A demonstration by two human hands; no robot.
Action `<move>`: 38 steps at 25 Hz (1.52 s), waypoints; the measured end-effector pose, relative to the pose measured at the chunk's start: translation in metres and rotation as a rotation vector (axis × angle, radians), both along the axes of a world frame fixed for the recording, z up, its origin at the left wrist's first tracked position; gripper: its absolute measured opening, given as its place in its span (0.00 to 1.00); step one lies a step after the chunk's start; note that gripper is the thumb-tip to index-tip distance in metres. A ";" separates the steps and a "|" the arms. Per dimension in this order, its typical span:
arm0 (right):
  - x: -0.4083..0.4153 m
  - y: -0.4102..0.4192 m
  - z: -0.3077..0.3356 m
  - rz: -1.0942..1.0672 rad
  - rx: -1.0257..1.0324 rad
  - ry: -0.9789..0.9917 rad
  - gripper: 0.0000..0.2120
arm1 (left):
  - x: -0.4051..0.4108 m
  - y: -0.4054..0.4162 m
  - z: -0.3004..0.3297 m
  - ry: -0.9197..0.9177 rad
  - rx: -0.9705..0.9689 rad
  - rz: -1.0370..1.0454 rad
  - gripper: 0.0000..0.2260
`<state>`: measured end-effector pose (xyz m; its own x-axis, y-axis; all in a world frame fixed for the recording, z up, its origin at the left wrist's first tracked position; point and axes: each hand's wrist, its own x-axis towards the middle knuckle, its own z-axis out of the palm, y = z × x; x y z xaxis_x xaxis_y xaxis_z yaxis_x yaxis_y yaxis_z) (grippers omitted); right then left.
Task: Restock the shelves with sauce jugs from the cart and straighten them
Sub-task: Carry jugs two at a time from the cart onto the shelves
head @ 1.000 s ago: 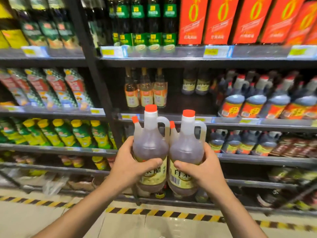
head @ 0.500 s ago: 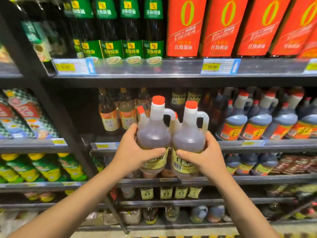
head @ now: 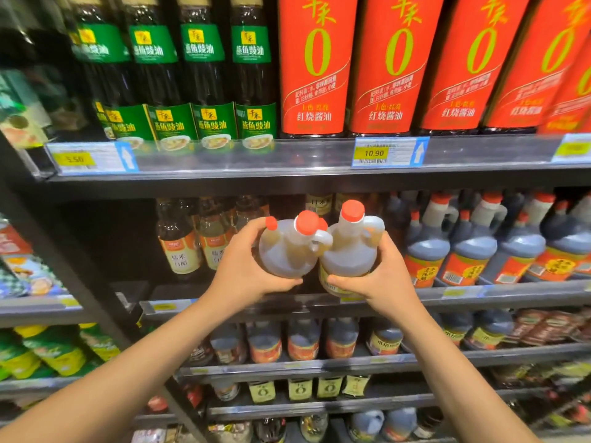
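Left jug (head: 286, 251) touching right jug (head: 350, 251) (side by side), before middle shelf (head: 511, 295), small bottles (head: 179, 241) behind-left

Both jugs are tipping fwd now, caps leaning toward the shelf, vs. upright 1 s ago. Left hand (head: 246, 266) is carrying its jug (head: 286, 251) up & in, over the front edge of the middle shelf (head: 511, 297); right hand (head: 383, 276) is doing the same w/ its jug (head: 348, 251), just beside it, bodies touching. Labels are turning down out of sight under the grip. Shelves are looming closer & larger; floor w/ hazard stripe is dropping out of view. Vinegar bottles (head: 179, 244) are sitting just left of the left grip, dark jugs (head: 428, 251) just right of the right one.
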<state>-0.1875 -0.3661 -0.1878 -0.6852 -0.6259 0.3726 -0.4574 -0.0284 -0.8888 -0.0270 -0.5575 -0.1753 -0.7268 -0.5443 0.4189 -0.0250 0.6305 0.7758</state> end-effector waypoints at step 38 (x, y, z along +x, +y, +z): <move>-0.002 -0.021 -0.037 -0.032 0.927 0.396 0.38 | -0.032 -0.001 -0.029 -0.713 -0.723 -0.061 0.29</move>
